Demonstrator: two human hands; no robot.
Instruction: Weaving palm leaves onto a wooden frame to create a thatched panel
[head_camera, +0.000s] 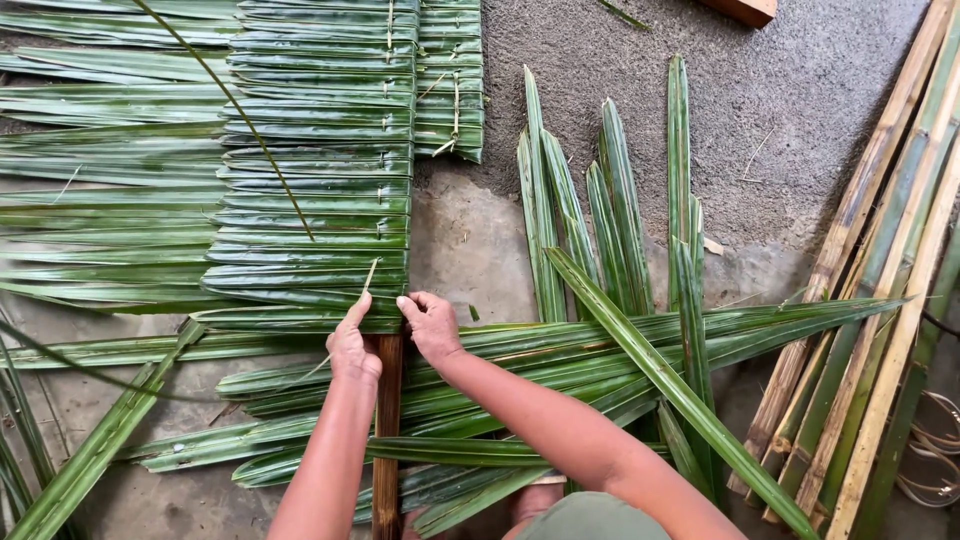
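Observation:
A panel of long green palm leaves (310, 150) lies folded over a dark wooden slat (388, 420), running away from me on the concrete floor. My left hand (353, 345) presses the nearest folded leaf (290, 318) at the panel's lower edge and pinches a thin pale strip (370, 275) that sticks up from it. My right hand (432, 325) grips the same leaf's folded edge just right of the slat. Both forearms reach in from the bottom of the view.
Loose palm leaves (620, 350) lie fanned across the floor to the right and under my arms. A bundle of split bamboo slats (880, 300) lies at the right edge, with a coil of cord (935, 460) beside it. A wooden block (745, 10) sits at the top.

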